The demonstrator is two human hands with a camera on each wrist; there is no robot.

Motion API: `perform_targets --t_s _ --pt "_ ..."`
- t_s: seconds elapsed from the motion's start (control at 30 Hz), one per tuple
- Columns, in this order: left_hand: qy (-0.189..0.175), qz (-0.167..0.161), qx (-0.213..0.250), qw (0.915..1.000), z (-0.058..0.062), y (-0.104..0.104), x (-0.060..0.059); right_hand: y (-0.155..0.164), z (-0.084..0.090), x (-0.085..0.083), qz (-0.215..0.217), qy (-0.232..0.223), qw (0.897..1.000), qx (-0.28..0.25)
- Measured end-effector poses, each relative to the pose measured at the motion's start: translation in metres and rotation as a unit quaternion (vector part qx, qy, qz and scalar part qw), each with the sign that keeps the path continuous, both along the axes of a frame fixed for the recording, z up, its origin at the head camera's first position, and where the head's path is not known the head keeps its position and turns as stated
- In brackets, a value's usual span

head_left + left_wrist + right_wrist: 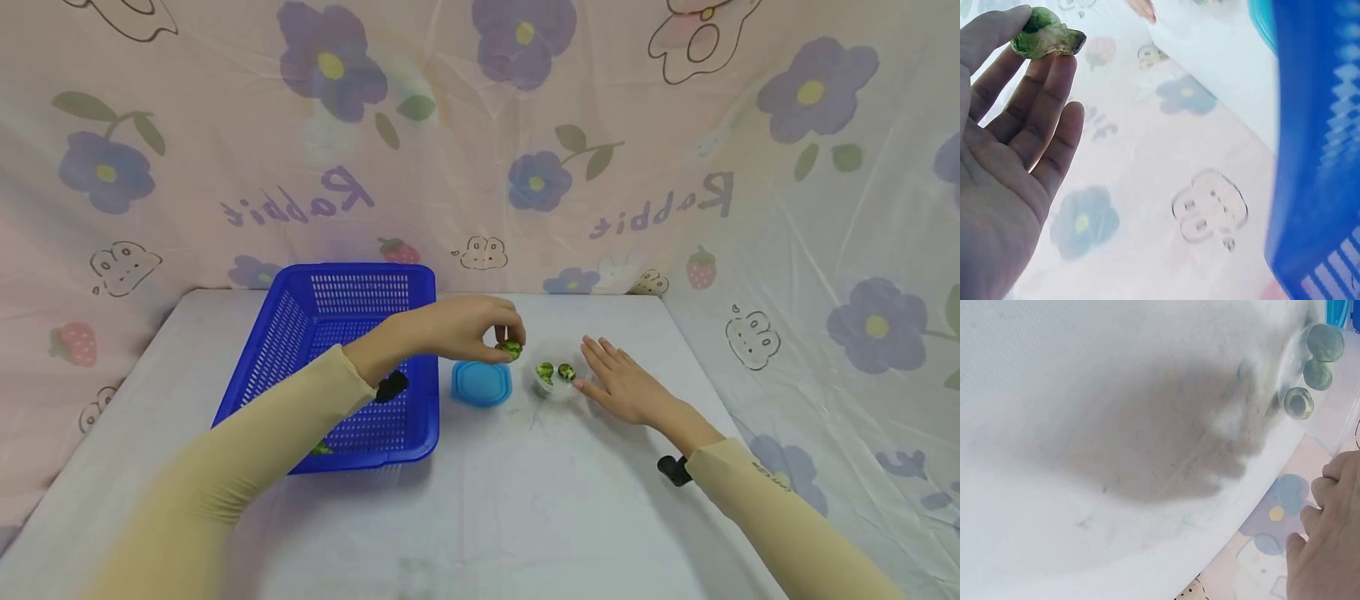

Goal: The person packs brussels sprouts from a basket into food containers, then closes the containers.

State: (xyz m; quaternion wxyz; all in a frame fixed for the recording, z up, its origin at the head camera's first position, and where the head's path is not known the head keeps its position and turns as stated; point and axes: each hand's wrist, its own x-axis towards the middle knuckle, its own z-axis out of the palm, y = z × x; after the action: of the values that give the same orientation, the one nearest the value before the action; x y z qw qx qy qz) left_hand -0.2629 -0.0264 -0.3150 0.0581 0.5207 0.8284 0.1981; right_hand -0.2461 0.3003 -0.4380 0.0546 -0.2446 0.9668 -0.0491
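My left hand [480, 327] pinches a small green Brussels sprout [511, 349] between thumb and fingers, just above and beyond a light blue lid [482, 384]. The left wrist view shows the sprout [1047, 34] closely, with its pale, browned stem end. To the right of the lid stands a clear plastic container [553, 392] with a few more sprouts [1317, 375] in it. Right beside that container, my right hand [618, 383] is held flat, fingers straight and nothing gripped; its thumb is nearest the container.
A blue perforated basket [433, 417] stands to the left, under my left forearm, with a bit of green [321, 448] at its near end. A patterned cloth [465, 150] hangs behind the white table [525, 517].
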Motion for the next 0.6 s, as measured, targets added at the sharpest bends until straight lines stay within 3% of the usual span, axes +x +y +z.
perform_targets --t_s 0.33,0.6 --pt "-0.049 -0.032 -0.039 0.9975 -0.011 0.061 -0.022 0.003 0.001 -0.001 -0.003 -0.005 1.0 -0.002" --pt "-0.091 -0.009 -0.071 0.9933 -0.022 0.095 -0.043 0.003 0.004 0.0 0.002 -0.009 1.0 0.003"
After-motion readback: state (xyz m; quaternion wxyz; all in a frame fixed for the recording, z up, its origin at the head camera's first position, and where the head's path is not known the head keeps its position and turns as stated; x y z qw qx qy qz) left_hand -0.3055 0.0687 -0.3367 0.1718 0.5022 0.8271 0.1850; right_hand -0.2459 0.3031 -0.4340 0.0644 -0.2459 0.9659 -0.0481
